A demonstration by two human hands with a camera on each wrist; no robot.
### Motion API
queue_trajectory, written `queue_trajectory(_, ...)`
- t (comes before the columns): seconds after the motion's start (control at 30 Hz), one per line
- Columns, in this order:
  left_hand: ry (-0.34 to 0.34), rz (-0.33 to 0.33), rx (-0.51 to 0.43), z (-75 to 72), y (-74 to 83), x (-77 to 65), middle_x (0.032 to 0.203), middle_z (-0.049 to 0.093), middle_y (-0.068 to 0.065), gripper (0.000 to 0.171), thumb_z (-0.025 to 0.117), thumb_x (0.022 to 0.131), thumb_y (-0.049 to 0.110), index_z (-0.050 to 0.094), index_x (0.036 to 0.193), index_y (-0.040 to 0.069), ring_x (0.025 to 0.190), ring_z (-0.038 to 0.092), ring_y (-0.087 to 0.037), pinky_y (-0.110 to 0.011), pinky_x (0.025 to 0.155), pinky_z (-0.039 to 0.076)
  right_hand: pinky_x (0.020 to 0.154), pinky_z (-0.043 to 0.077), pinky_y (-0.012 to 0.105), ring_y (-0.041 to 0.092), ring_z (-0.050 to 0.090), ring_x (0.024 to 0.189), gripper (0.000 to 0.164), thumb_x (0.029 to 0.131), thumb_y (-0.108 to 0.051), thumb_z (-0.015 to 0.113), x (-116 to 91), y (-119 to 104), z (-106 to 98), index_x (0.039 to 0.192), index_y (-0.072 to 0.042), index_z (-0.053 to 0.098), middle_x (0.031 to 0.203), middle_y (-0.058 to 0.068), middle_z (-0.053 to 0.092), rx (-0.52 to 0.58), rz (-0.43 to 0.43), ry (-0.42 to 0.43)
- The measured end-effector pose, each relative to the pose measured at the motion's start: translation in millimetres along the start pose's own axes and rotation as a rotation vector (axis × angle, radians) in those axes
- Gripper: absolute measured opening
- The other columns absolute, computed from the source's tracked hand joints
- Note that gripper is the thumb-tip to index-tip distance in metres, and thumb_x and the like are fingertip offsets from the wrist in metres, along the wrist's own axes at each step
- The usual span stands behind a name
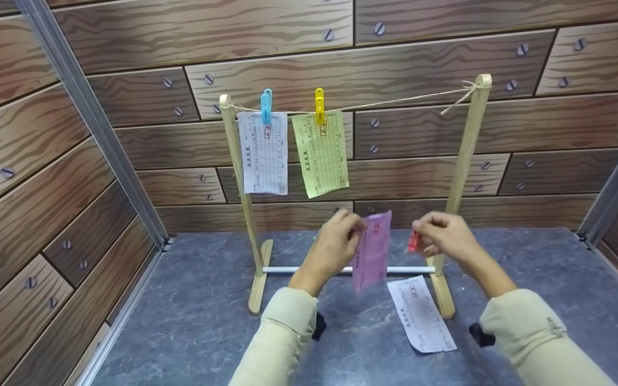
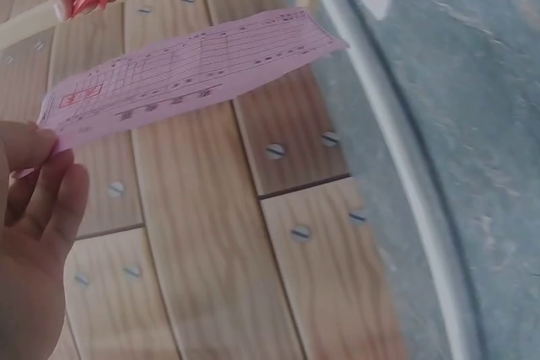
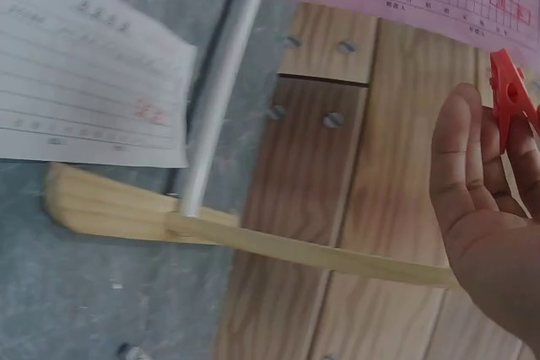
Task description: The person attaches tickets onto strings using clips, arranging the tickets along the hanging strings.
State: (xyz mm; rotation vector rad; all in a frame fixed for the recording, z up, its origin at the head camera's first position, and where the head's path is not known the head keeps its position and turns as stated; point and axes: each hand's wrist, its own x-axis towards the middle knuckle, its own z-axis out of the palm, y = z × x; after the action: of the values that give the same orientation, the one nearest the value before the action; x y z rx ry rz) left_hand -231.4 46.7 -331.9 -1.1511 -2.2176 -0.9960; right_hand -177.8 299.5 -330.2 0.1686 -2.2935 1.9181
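Observation:
My left hand (image 1: 335, 242) pinches a pink receipt slip (image 1: 373, 252) by its upper corner, and the slip hangs down in front of the rack. To its right, my right hand (image 1: 446, 236) holds a red clothespin (image 1: 414, 240) between thumb and fingers, a short gap from the slip. Above them a string (image 1: 395, 102) runs between two wooden posts. On its left part hang a white slip (image 1: 263, 155) under a blue clothespin (image 1: 266, 107) and a yellow-green slip (image 1: 321, 155) under a yellow clothespin (image 1: 319, 106).
Another white slip (image 1: 421, 316) lies on the grey tabletop (image 1: 196, 332) by the rack's right foot (image 1: 442, 295). A pale rod (image 1: 405, 269) joins the two posts low down. Behind the rack stands a wood-patterned wall (image 1: 395, 187).

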Motion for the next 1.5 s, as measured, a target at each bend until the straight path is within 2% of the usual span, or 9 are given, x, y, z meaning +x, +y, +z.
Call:
queue_trajectory(0.1, 0.039, 0.005, -0.036, -7.3, 1.9, 8.8, 0.095, 0.064, -0.005, 0.012, 0.064, 0.093, -0.005, 0.072, 0.1, 0.001, 0.084, 0.063, -0.015, -0.018, 0.075, 0.051, 0.052, 0.057, 0.032, 0.021, 0.069, 0.061, 0.019, 0.099, -0.009, 0.064, 3.0, -15.5, -0.9, 0.106, 0.007, 0.058, 0.082, 0.008, 0.071, 0.034, -0.058, 0.037)
queue_trajectory(0.3, 0.047, -0.041, -0.075, -26.2, 8.3, 27.7, 0.103, 0.065, -0.006, 0.015, 0.065, 0.094, -0.003, 0.07, 0.107, 0.001, 0.09, 0.063, -0.016, -0.018, 0.078, 0.051, 0.046, 0.053, 0.029, 0.02, 0.067, 0.056, 0.046, 0.098, -0.008, 0.065, 9.9, -49.5, -8.8, 0.134, 0.012, 0.044, 0.089, 0.003, 0.071, 0.021, -0.118, 0.055)
queue_trajectory(0.5, 0.097, 0.041, -0.058, -38.8, 14.9, 45.8, 0.109, 0.068, -0.009, 0.021, 0.063, 0.094, -0.005, 0.07, 0.113, 0.001, 0.097, 0.065, -0.019, -0.019, 0.085, 0.05, 0.052, 0.056, 0.03, 0.021, 0.07, 0.063, 0.03, 0.096, -0.005, 0.068, 15.6, -83.3, -12.3, 0.122, 0.007, 0.058, 0.094, 0.006, 0.074, 0.028, -0.149, 0.002)
queue_trajectory(0.6, 0.138, 0.092, -0.06, -41.9, 17.3, 53.3, 0.109, 0.07, -0.009, 0.023, 0.062, 0.093, -0.007, 0.072, 0.112, 0.001, 0.1, 0.066, -0.02, -0.019, 0.09, 0.048, 0.057, 0.059, 0.032, 0.024, 0.072, 0.068, 0.023, 0.095, 0.0, 0.067, 18.8, -98.2, -9.4, 0.116, 0.001, 0.059, 0.096, 0.01, 0.073, 0.095, -0.171, -0.028)
queue_trajectory(0.77, 0.191, 0.12, -0.07, -46.2, 22.2, 66.3, 0.105, 0.072, -0.008, 0.018, 0.064, 0.094, -0.004, 0.074, 0.108, 0.001, 0.097, 0.067, -0.019, -0.019, 0.088, 0.049, 0.067, 0.06, 0.037, 0.028, 0.074, 0.082, 0.029, 0.093, 0.005, 0.066, 23.5, -122.8, -4.5, 0.12, 0.001, 0.056, 0.105, 0.015, 0.069, 0.243, -0.182, -0.054)
queue_trajectory(1.03, 0.231, 0.021, -0.152, -56.2, 35.6, 91.9, 0.106, 0.071, -0.01, 0.016, 0.066, 0.095, 0.0, 0.071, 0.109, 0.001, 0.093, 0.066, -0.015, -0.017, 0.081, 0.05, 0.07, 0.06, 0.037, 0.031, 0.073, 0.085, 0.038, 0.09, 0.004, 0.071, 32.9, -161.5, -0.5, 0.126, 0.003, 0.056, 0.108, 0.02, 0.068, 0.367, -0.231, -0.047)
queue_trajectory(1.23, 0.293, -0.072, -0.181, -66.7, 46.5, 113.8, 0.102, 0.073, -0.011, 0.025, 0.067, 0.096, 0.005, 0.068, 0.121, 0.001, 0.082, 0.067, -0.015, -0.019, 0.072, 0.052, 0.069, 0.059, 0.036, 0.03, 0.073, 0.083, 0.025, 0.094, 0.004, 0.066, 40.2, -194.1, 3.7, 0.118, 0.005, 0.062, 0.107, 0.021, 0.068, 0.308, -0.285, 0.002)
queue_trajectory(1.33, 0.334, -0.134, -0.189, -71.8, 52.1, 124.2, 0.097, 0.073, -0.009, 0.024, 0.066, 0.097, 0.007, 0.069, 0.121, 0.003, 0.074, 0.065, -0.014, -0.021, 0.066, 0.051, 0.061, 0.059, 0.034, 0.028, 0.073, 0.073, 0.018, 0.095, 0.006, 0.062, 44.0, -207.7, 5.6, 0.113, 0.006, 0.063, 0.104, 0.021, 0.069, 0.294, -0.343, 0.029)
queue_trajectory(1.5, 0.421, -0.186, -0.209, -74.7, 58.6, 140.4, 0.098, 0.075, -0.006, 0.016, 0.067, 0.097, 0.008, 0.073, 0.112, 0.005, 0.077, 0.065, -0.012, -0.021, 0.07, 0.05, 0.04, 0.05, 0.026, 0.019, 0.062, 0.045, 0.008, 0.096, 0.01, 0.058, 52.7, -224.1, 9.9, 0.101, 0.008, 0.064, 0.096, 0.02, 0.071, 0.276, -0.486, 0.144)
